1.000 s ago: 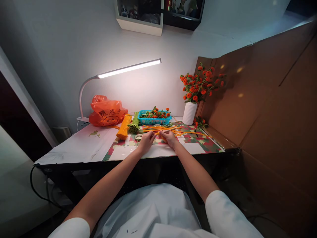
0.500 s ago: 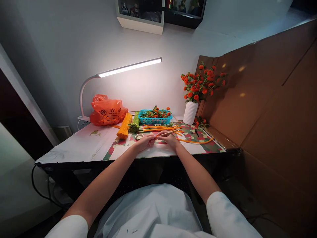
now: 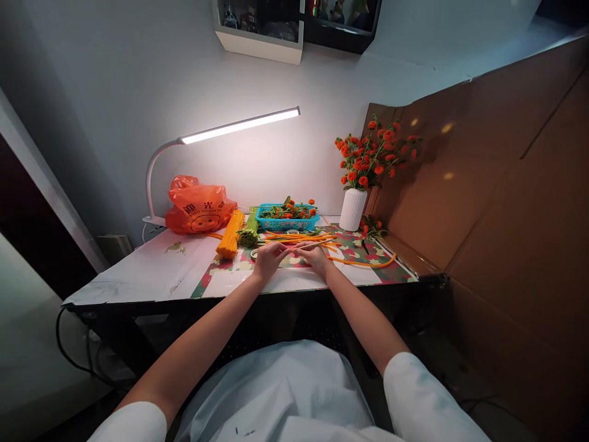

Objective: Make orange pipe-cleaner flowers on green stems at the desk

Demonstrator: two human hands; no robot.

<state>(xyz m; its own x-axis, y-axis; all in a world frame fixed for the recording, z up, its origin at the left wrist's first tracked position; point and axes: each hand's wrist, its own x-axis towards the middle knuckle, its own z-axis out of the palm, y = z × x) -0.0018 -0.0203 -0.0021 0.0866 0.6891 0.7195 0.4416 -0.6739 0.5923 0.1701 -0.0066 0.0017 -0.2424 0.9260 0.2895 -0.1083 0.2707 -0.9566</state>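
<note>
My left hand (image 3: 268, 258) and my right hand (image 3: 315, 256) rest close together on the patterned mat (image 3: 354, 245) at the desk's middle. Both have their fingers curled in a pinch on a thin stick with an orange pipe cleaner (image 3: 363, 264) whose long tail curves away to the right over the mat. Loose orange pipe cleaners (image 3: 299, 237) lie just behind my hands. A small tape roll (image 3: 254, 253) sits partly hidden behind my left hand.
A bundle of orange stems (image 3: 230, 233) and green stems (image 3: 251, 228) lie left of a blue basket (image 3: 288, 218) of finished flowers. An orange bag (image 3: 199, 207), a lit desk lamp (image 3: 239, 126) and a white vase (image 3: 352, 210) of orange flowers stand at the back. Cardboard (image 3: 483, 184) walls the right.
The orange pipe cleaner's tail has swung out into a curve on the right. My left hand has lifted slightly and shifted over the tape roll. My right hand stays almost still.
</note>
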